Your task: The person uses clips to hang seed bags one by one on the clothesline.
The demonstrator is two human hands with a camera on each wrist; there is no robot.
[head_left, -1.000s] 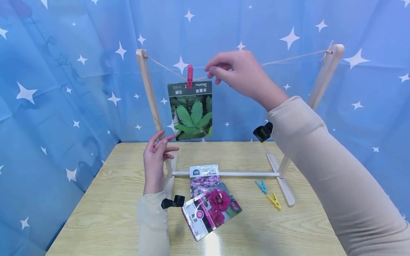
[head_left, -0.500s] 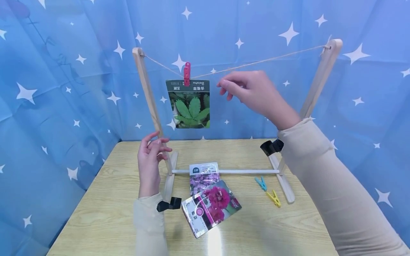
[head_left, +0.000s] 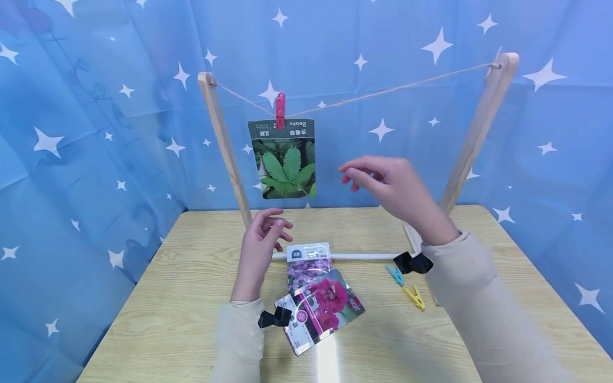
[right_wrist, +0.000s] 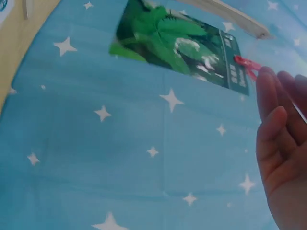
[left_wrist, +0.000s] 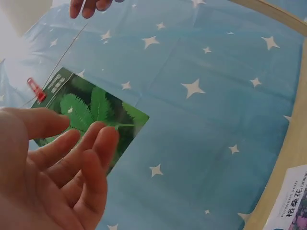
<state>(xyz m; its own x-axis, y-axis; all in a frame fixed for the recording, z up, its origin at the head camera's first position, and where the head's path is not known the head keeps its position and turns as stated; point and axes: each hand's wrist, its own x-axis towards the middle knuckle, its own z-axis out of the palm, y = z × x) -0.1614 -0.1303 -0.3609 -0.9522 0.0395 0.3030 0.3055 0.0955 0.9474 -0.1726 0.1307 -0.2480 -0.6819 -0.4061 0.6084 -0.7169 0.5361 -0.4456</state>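
Observation:
A green-leaf seed packet (head_left: 286, 159) hangs from the string (head_left: 378, 93), held by a red clothespin (head_left: 280, 110) at its top edge. My left hand (head_left: 262, 247) is below the packet, fingers loosely bent and holding nothing. To the packet's right, my right hand (head_left: 395, 186) hovers in the air with relaxed fingers and nothing in them. On the table lie a purple-flower seed packet (head_left: 308, 260) and, overlapping it, a magenta-flower seed packet (head_left: 330, 306). A blue clothespin (head_left: 395, 275) and a yellow clothespin (head_left: 414, 298) lie to their right.
The string runs between two wooden posts, the left post (head_left: 222, 133) and the right post (head_left: 479, 127). A pale crossbar (head_left: 364, 256) joins them low over the wooden table (head_left: 167, 319). Behind hangs a blue curtain (head_left: 359, 42) with white stars.
My right hand has come down and away from the string. My left hand has shifted down and to the right, nearer the packets on the table. The hanging packet stays clipped.

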